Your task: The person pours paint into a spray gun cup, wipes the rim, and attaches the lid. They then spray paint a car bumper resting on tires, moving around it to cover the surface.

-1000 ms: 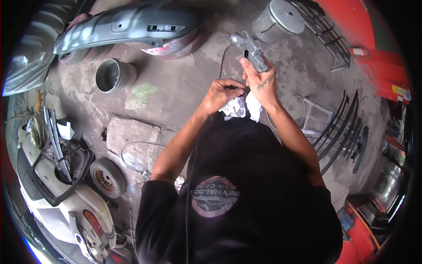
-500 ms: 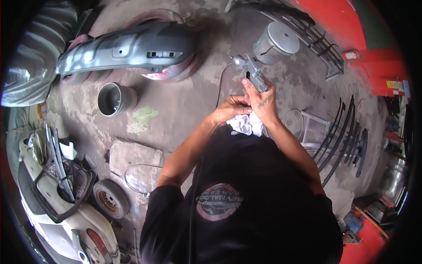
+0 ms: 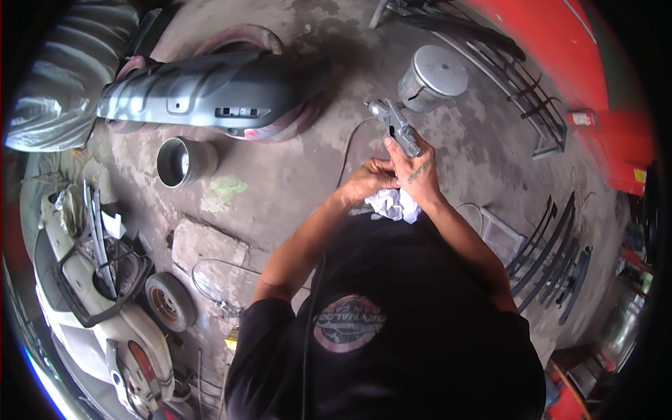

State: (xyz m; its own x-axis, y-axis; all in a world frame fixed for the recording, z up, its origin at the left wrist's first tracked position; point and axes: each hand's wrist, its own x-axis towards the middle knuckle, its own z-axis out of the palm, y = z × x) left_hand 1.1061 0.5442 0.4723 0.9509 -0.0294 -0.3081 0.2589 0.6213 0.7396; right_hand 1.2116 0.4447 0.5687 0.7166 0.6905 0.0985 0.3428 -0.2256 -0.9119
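A silver spray gun (image 3: 397, 129) with a lidded metal cup (image 3: 439, 71) at its front is gripped in my right hand (image 3: 414, 168), the thumb lying along its back. Dried drips mark the cup's side. My left hand (image 3: 365, 180) is closed, its fingertips meeting the right hand just below the gun's grip. Crumpled white cloth (image 3: 393, 206) bunches out beneath both hands, against the left fingers. The gun's lower end is hidden by my hands. A thin dark hose (image 3: 348, 147) shows beyond the left wrist.
A grey car bumper (image 3: 199, 91) rests on reddish tyres at the far left, above a bucket (image 3: 183, 162). Nearer left are a loose wheel (image 3: 170, 302) and white car parts (image 3: 133, 329). At right lie dark strips (image 3: 549, 245) and a metal rack (image 3: 518, 84).
The view has shifted slightly, so the surroundings sit a little differently. The gun and both hands appear a little lower; both hands keep nearly the same hold.
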